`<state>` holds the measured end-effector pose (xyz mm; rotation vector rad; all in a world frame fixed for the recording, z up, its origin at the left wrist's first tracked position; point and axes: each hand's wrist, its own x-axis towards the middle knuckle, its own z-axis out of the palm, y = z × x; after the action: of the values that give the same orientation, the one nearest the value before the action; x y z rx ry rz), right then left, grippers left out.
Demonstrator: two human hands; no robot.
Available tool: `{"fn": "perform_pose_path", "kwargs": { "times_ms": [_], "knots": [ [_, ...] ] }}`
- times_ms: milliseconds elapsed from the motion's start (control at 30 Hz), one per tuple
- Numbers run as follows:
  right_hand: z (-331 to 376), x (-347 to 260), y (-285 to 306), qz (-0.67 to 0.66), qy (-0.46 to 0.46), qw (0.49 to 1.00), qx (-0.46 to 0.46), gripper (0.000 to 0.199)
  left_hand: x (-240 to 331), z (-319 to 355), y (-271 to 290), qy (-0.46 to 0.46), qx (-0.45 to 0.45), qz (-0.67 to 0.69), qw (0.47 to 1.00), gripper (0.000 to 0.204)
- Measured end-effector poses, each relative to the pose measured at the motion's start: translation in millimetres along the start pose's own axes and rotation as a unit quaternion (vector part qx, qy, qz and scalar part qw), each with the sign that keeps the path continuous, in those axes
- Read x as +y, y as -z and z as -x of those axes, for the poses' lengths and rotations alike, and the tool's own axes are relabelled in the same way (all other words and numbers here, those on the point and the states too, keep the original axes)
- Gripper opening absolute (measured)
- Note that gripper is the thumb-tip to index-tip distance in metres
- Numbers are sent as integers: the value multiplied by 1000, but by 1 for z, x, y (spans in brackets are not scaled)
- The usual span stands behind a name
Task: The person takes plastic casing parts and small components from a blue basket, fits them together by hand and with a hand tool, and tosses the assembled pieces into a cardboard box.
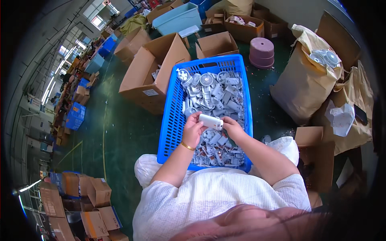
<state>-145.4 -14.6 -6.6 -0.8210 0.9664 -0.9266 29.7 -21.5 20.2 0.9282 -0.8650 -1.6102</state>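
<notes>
Between my two hands is a white oblong plastic housing [210,121], like the handle of a small hand fan. My left hand [193,131] closes round its left end, thumb along the side. At its right end, the fingers of my right hand [232,127] pinch the housing's tip. Both hands are over a blue slatted basket [165,136]. Inside it lie many white plastic fan parts, among them round fan heads [206,79] and handle pieces [233,105]. Smaller pieces lie at the basket's near end.
Left of the basket stands a tall open carton [155,90]. A pinkish round stool [261,53] is beyond it to the right. Large paper sacks [303,84] stand at the right, one with fan heads on top. An open carton [317,160] sits at my right side.
</notes>
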Motion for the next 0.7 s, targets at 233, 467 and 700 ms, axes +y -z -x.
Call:
{"fn": "perform_pose_path", "kwargs": {
  "times_ms": [233,467,700],
  "knots": [
    [15,-11,9,-100,-7,995,-14,18,-7,3,-12,-26,16,-69,997,38],
    [12,-14,23,-183,-35,981,48,18,-32,3,6,-73,-47,-336,938,21],
    [14,-9,9,-79,-25,996,-14,19,-39,11,-6,-12,-78,-358,930,10]
  ]
}}
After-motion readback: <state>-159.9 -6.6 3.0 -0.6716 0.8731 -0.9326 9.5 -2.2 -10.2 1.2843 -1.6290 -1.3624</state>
